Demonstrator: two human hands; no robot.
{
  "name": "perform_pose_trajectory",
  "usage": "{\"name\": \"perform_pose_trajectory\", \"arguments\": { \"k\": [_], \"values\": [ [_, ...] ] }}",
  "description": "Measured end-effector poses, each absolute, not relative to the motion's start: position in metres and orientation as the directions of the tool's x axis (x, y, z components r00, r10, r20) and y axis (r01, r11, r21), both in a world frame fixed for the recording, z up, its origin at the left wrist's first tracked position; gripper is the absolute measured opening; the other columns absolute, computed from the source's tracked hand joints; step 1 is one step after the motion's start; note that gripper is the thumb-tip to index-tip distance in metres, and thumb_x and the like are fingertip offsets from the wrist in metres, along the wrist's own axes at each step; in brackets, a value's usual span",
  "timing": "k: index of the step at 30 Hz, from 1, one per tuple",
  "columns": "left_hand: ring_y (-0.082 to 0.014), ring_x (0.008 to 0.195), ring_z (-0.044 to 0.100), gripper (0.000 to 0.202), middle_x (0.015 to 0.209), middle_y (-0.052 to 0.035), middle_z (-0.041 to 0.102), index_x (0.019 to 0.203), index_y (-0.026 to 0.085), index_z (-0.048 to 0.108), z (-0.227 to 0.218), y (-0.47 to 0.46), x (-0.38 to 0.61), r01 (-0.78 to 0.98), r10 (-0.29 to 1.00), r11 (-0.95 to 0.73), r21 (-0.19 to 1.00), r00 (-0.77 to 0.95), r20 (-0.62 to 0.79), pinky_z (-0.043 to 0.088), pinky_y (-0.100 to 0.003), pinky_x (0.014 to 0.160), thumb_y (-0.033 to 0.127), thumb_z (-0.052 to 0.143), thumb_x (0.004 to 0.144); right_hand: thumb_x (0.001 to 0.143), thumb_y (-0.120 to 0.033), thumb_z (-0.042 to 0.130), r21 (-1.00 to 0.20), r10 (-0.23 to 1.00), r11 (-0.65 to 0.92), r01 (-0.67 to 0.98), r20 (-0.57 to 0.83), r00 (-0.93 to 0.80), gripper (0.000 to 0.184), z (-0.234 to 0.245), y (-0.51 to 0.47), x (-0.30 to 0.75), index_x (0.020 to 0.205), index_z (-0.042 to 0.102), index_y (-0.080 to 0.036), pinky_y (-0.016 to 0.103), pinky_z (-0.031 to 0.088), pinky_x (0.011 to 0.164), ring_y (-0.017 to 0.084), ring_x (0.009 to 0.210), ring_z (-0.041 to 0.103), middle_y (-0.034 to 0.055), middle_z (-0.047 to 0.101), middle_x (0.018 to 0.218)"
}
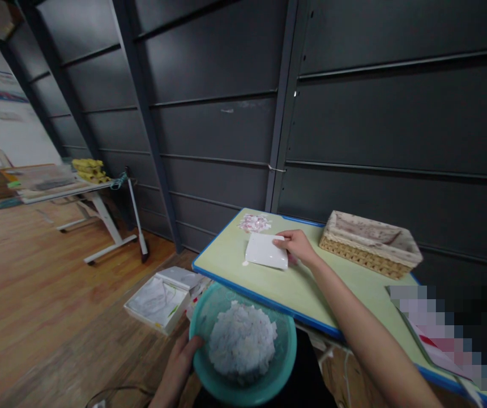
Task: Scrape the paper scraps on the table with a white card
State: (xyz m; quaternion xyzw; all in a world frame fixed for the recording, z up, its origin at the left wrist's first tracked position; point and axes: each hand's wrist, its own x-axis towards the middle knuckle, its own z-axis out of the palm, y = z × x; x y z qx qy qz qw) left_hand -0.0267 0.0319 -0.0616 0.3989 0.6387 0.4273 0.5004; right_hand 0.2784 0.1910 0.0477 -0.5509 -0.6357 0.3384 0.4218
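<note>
My left hand [185, 352] grips the left rim of a teal plastic basket [286, 362], its thumb over the edge. White shreds that look like torn paper [243, 340] are heaped inside, and the basket sits by my lap below the table's front edge. Over on the table, my right hand [293, 245] pinches the right side of a glossy white square plate [264, 252], thumb on top. Whether the plate rests on the tabletop or is slightly raised, I cannot tell. Pink and white scraps [255, 222] lie just behind it, and a small white bit [246, 263] lies near its front left corner.
The pale green table [222, 258] has a blue edge. A lined wicker basket [366, 258] stands at its back right, with a partly blurred booklet-like item [432, 340] in front. An open white box [158, 303] sits on the floor left. Behind rises a dark metal wall [213, 130].
</note>
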Motion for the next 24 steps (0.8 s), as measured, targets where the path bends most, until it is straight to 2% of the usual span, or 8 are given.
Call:
{"name": "perform_pose_trajectory", "arguments": {
  "k": [4, 8, 12, 15, 17, 20, 24],
  "values": [
    [-0.0289, 0.064, 0.064, 0.047, 0.049, -0.0014, 0.064, 0.097, 0.020, 0.068, -0.0664, 0.0349, -0.0316, 0.108, 0.929, 0.355, 0.929, -0.154, -0.337, 0.051, -0.041, 0.071, 0.046, 0.056, 0.060, 0.064, -0.035, 0.063, -0.924, 0.988, 0.145, 0.354, 0.119, -0.094, 0.034, 0.0504, 0.1869, 0.2751, 0.082, 0.068, -0.007, 0.020, 0.020, 0.030, 0.006, 0.033, 0.034, -0.0016, 0.052, 0.047],
    [-0.0251, 0.056, 0.060, 0.046, 0.062, -0.0028, 0.071, 0.097, 0.018, 0.067, -0.0687, 0.0364, -0.0348, 0.084, 0.933, 0.347, 0.934, -0.127, -0.335, 0.051, -0.040, 0.067, 0.043, 0.054, 0.060, 0.063, -0.036, 0.064, -0.939, 0.987, 0.140, 0.314, 0.110, -0.114, 0.033, 0.0517, 0.1859, 0.2734, 0.079, 0.067, -0.008, 0.020, 0.020, 0.031, 0.006, 0.035, 0.034, -0.0023, 0.051, 0.048],
    [-0.0271, 0.070, 0.064, 0.049, 0.086, -0.0050, 0.075, 0.102, 0.019, 0.066, -0.0691, 0.0366, -0.0366, 0.069, 0.939, 0.325, 0.943, -0.145, -0.313, 0.051, -0.037, 0.067, 0.041, 0.054, 0.060, 0.062, -0.037, 0.064, -0.930, 0.984, 0.154, 0.334, 0.114, -0.138, 0.032, 0.0502, 0.1876, 0.2743, 0.076, 0.067, -0.008, 0.020, 0.021, 0.033, 0.006, 0.036, 0.034, -0.0020, 0.050, 0.048],
    [-0.0291, 0.077, 0.066, 0.045, 0.084, -0.0054, 0.075, 0.101, 0.018, 0.066, -0.0700, 0.0369, -0.0371, 0.070, 0.949, 0.303, 0.950, -0.110, -0.294, 0.050, -0.037, 0.067, 0.039, 0.052, 0.064, 0.062, -0.036, 0.064, -0.922, 0.979, 0.174, 0.347, 0.125, -0.159, 0.032, 0.0486, 0.1889, 0.2761, 0.076, 0.068, -0.007, 0.019, 0.020, 0.034, 0.006, 0.038, 0.034, -0.0019, 0.050, 0.048],
    [-0.0313, 0.087, 0.066, 0.046, 0.087, -0.0062, 0.076, 0.101, 0.018, 0.066, -0.0709, 0.0374, -0.0372, 0.049, 0.946, 0.309, 0.950, -0.118, -0.302, 0.051, -0.038, 0.071, 0.040, 0.053, 0.063, 0.062, -0.035, 0.064, -0.918, 0.975, 0.184, 0.352, 0.126, -0.181, 0.032, 0.0484, 0.1891, 0.2772, 0.077, 0.069, -0.007, 0.019, 0.020, 0.035, 0.006, 0.038, 0.035, -0.0020, 0.050, 0.048],
    [-0.0326, 0.103, 0.061, 0.051, 0.105, -0.0070, 0.073, 0.104, 0.019, 0.065, -0.0700, 0.0371, -0.0363, 0.037, 0.938, 0.316, 0.948, -0.166, -0.306, 0.050, -0.039, 0.080, 0.045, 0.055, 0.060, 0.062, -0.034, 0.066, -0.918, 0.967, 0.182, 0.352, 0.102, -0.235, 0.032, 0.0498, 0.1878, 0.2780, 0.078, 0.070, -0.007, 0.019, 0.023, 0.037, 0.006, 0.041, 0.037, -0.0011, 0.052, 0.050],
    [-0.0319, 0.093, 0.065, 0.048, 0.100, -0.0067, 0.074, 0.102, 0.019, 0.066, -0.0635, 0.0337, -0.0329, 0.059, 0.936, 0.330, 0.942, -0.149, -0.318, 0.050, -0.041, 0.080, 0.043, 0.054, 0.063, 0.060, -0.034, 0.069, -0.935, 0.941, 0.153, 0.320, 0.039, -0.337, 0.035, 0.0530, 0.1826, 0.2758, 0.082, 0.071, -0.007, 0.019, 0.028, 0.042, 0.007, 0.045, 0.042, 0.0007, 0.057, 0.054]
  ]
}}
